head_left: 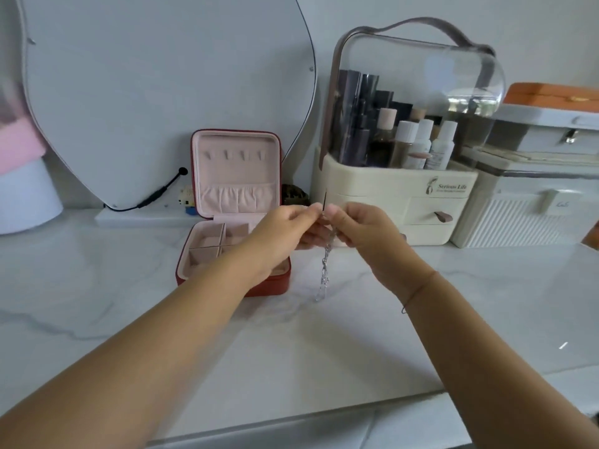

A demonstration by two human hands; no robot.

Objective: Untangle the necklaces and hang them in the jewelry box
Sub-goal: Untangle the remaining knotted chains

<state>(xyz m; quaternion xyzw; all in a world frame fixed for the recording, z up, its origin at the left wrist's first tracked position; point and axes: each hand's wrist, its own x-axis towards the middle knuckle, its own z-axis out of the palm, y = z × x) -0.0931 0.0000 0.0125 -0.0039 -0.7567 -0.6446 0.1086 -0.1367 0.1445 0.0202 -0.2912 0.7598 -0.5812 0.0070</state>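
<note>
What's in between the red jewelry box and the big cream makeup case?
In the head view, both hands meet there, the left hand and right hand pinching the tangled silver necklaces, which hang down toward the white counter.

One head-worn camera looks forward and down, near the countertop (291, 351).

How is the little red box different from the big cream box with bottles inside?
The red jewelry box is small and low; the cream organizer is much taller. The jewelry box stands open, lid upright, its hooks bare; the organizer's clear dome is shut over bottles. The organizer has a carry handle on top; the jewelry box shows none. Both stand on the white counter by the wall.
</note>
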